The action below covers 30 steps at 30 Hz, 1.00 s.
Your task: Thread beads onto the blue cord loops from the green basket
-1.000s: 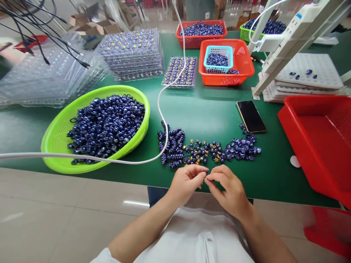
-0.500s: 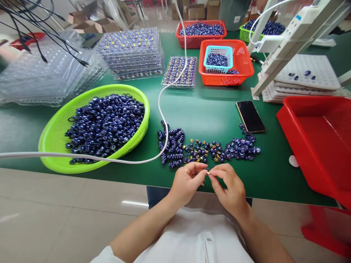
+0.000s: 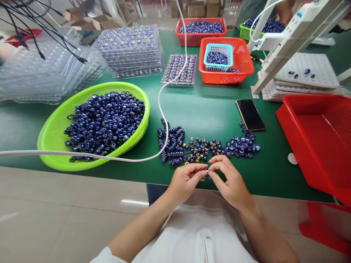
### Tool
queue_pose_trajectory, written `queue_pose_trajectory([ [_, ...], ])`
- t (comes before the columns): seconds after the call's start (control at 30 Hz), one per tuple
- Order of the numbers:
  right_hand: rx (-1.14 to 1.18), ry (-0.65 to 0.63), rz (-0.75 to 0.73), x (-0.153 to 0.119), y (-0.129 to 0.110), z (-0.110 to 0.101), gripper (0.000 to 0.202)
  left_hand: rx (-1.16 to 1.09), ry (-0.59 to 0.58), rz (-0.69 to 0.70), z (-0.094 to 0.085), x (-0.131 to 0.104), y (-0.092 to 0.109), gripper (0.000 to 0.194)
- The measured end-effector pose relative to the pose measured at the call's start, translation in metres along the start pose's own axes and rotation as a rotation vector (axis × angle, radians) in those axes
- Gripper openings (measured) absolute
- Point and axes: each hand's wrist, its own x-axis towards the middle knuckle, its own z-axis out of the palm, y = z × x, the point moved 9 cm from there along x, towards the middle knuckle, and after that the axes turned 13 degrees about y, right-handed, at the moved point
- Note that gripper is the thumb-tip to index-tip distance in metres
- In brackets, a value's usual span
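Observation:
My left hand (image 3: 186,180) and my right hand (image 3: 229,182) meet over the table's near edge. Their fingertips pinch a small, shiny dark blue piece (image 3: 207,169) with a light spot on it; its exact kind is too small to make out. Just beyond my fingers lie loose blue beads with gold bits (image 3: 196,149). Left of these are coiled dark blue pieces (image 3: 175,140), and to the right a heap of flat dark blue pieces (image 3: 242,146).
A lime-green basket (image 3: 45,146) of dark blue pieces stands left, a red bin (image 3: 307,146) right. A phone (image 3: 250,114) lies behind the heap. A white cable (image 3: 159,100) crosses the table. Filled clear trays (image 3: 131,54) and red baskets (image 3: 226,78) stand farther back. A person's arm (image 3: 285,12) shows behind.
My right index finger has lifted and spread a little from the piece, which shows more between the fingertips. A person has come into view at the back right.

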Motion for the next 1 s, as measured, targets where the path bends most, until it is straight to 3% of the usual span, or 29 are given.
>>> queue_pose_trajectory([
  [0.3, 0.257, -0.025, 0.278, 0.000, 0.022, 0.012, 0.007, -0.101, 0.032, 0.018, -0.006, -0.006, -0.011, 0.017],
  [0.5, 0.309, -0.027, 0.281, -0.002, 0.018, 0.018, 0.004, -0.167, 0.031, -0.076, -0.008, -0.007, -0.010, 0.015],
  [0.57, 0.319, -0.055, 0.230, -0.002, 0.014, 0.018, 0.001, -0.230, 0.020, -0.146, -0.009, -0.005, -0.009, 0.015],
  [0.67, 0.325, -0.095, 0.077, -0.003, 0.005, 0.012, 0.020, -0.350, -0.015, -0.277, -0.008, -0.003, -0.012, 0.017],
  [0.83, 0.111, -0.056, -0.378, -0.013, -0.018, 0.000, 0.050, -0.487, -0.059, -0.518, 0.002, -0.007, -0.022, 0.024],
  [0.9, 0.032, -0.006, -0.505, -0.017, -0.025, -0.003, 0.049, -0.497, -0.077, -0.552, 0.007, -0.008, -0.024, 0.025],
  [1.0, 0.051, 0.050, -0.549, -0.019, -0.028, -0.005, 0.049, -0.480, -0.074, -0.534, 0.010, -0.009, -0.023, 0.026],
])
